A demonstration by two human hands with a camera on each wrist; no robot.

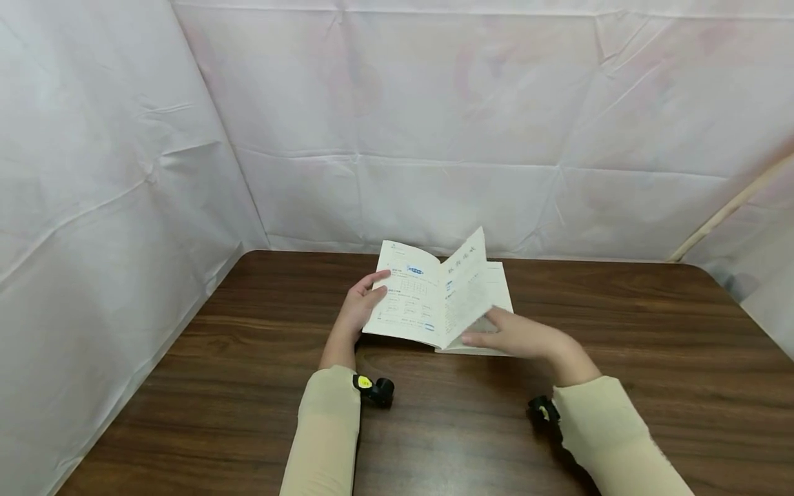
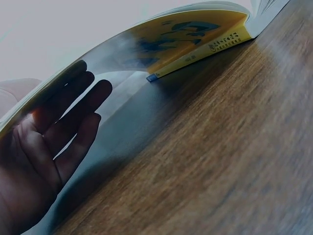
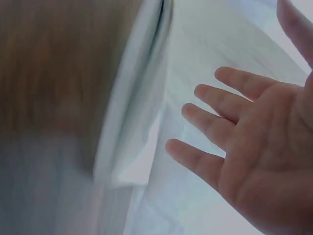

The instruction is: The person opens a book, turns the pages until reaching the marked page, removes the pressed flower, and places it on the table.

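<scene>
An open booklet (image 1: 428, 300) lies mid-table (image 1: 620, 358). The left hand (image 1: 360, 306), fingers straight, props its lifted left half; the right hand (image 1: 515, 335), fingers spread, turns one upright page, about halfway over.

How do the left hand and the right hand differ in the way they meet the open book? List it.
The left hand props the book's raised left half, fingers straight beneath the yellow cover; the right hand lies flat by the right-hand pages. The left hand sits at the book's outer edge; the right hand sits near the standing page. Both have straight fingers, and neither grips.
</scene>
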